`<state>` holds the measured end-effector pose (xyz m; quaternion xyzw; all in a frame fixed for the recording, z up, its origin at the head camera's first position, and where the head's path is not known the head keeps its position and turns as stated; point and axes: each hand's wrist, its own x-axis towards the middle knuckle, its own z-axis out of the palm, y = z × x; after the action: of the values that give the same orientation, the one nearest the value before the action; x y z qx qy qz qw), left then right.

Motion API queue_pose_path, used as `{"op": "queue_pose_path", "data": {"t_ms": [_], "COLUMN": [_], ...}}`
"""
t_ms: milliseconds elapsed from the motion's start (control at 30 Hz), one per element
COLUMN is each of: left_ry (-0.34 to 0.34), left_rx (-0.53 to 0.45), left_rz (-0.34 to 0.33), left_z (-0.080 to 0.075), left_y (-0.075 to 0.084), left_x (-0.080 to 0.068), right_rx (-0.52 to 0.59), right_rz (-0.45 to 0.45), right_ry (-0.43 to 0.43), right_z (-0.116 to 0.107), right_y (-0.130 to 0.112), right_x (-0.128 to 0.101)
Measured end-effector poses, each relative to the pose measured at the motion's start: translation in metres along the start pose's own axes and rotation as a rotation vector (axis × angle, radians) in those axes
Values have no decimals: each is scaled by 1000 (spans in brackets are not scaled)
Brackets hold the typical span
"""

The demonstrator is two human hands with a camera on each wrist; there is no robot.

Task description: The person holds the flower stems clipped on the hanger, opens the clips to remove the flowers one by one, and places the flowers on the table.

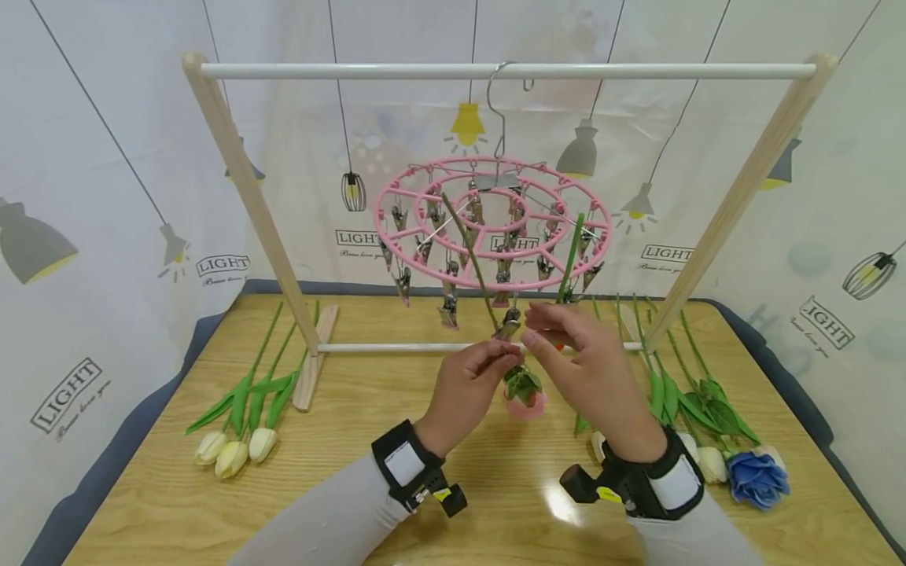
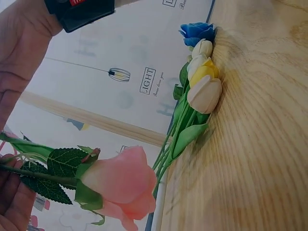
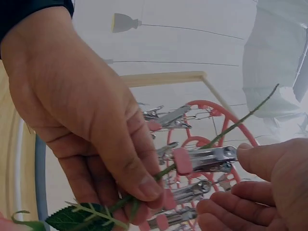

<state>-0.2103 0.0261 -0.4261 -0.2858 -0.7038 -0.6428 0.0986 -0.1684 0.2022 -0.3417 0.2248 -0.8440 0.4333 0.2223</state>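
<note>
My left hand point(image 1: 470, 385) pinches the stem of a pink rose point(image 2: 120, 183) just above its leaves, with the bloom hanging downward. The rose's thin stem point(image 1: 467, 244) slants up past the rim of a round pink clip hanger point(image 1: 382, 196). A metal clip point(image 3: 207, 159) with pink tips lies across this stem, directly above my left fingers. My right hand point(image 1: 587, 362) is beside the clip, thumb tip right at its handle end and the other fingers spread apart from it. Behind my right hand, a second green stem point(image 1: 572, 251) stands up beside the hanger, its lower part hidden.
The hanger hooks over the white bar point(image 1: 396, 71) of a wooden-sided rack point(image 1: 258, 204); several clips dangle beneath it. Pale tulips point(image 1: 232, 456) lie on the table at left. At right lie more tulips point(image 2: 204, 94) and a blue rose point(image 1: 757, 479).
</note>
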Motion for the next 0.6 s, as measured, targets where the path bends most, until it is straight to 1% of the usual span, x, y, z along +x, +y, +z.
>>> {"op": "queue_pose_path", "data": {"t_ms": [200,267,467,533,600], "left_ry": [23,30,38,40,50], "left_rx": [-13,-18,-22,-21,-14], "left_rz": [29,29,29,30,26], "left_z": [-2,-4,-8,-10,-12], "left_y": [-1,-1,1,2,3], "left_x": [-1,-2,-3,-3,-4], "right_rx": [87,114,225,255,282], "right_rz": [-11,7,158,191,207], "right_ry": [40,50,29,23,8], "right_z": [19,24,32,34,35], "right_y": [0,-1,-4,-5,-6], "right_x": [7,10,19,22,24]}}
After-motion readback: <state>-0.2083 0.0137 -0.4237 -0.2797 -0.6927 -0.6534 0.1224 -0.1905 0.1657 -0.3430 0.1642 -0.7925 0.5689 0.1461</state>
